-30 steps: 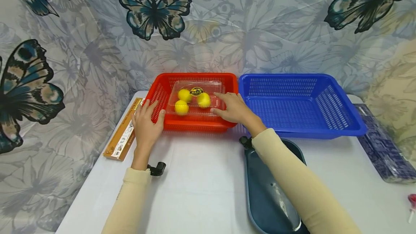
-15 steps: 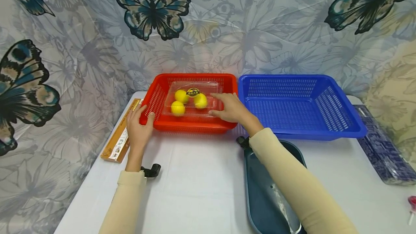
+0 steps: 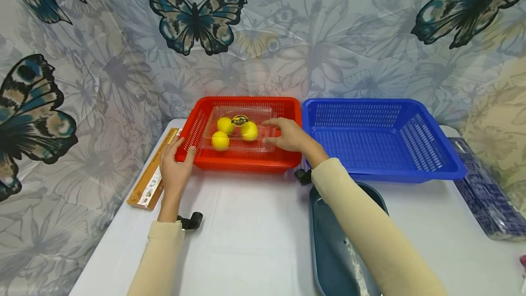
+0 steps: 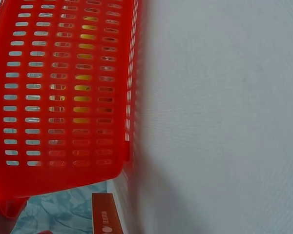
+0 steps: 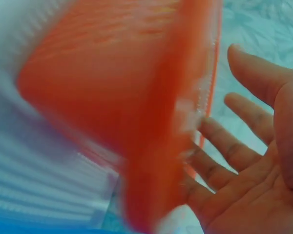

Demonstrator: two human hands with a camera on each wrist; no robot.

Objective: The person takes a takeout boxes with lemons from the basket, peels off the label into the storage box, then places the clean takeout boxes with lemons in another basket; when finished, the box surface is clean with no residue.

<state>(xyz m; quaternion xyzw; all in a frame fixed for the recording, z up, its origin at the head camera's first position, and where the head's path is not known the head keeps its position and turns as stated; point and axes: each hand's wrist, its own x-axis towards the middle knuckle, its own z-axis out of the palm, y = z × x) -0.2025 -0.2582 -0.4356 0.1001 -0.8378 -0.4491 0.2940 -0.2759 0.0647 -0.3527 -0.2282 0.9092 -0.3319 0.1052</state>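
A red plastic basket point(image 3: 246, 164) with slotted walls stands at the back of the table. Inside it lies a clear plastic fruit box point(image 3: 263, 144) with a black and gold label, holding yellow round fruits point(image 3: 249, 131) that look like lemons. My left hand point(image 3: 174, 168) holds the basket's front left corner, thumb and fingers on either side of the rim; in the left wrist view only a bit of that hand shows. Reaching over the right side, my right hand point(image 3: 291, 137) has its fingers spread at the box's right end. The right wrist view shows nothing between its thumb and fingers.
A blue slotted basket point(image 3: 357, 145) stands right beside the red one. A dark teal tray point(image 3: 334, 245) lies below my right forearm. An orange-brown carton point(image 3: 141, 186) sits at the left edge, a navy patterned package point(image 3: 485, 191) at the right. A lollipop point(image 3: 523, 261) is partly cut off.
My left hand has moved left to the red basket's corner. The clear fruit box has shifted left inside the basket, and my right hand has followed slightly left over it.
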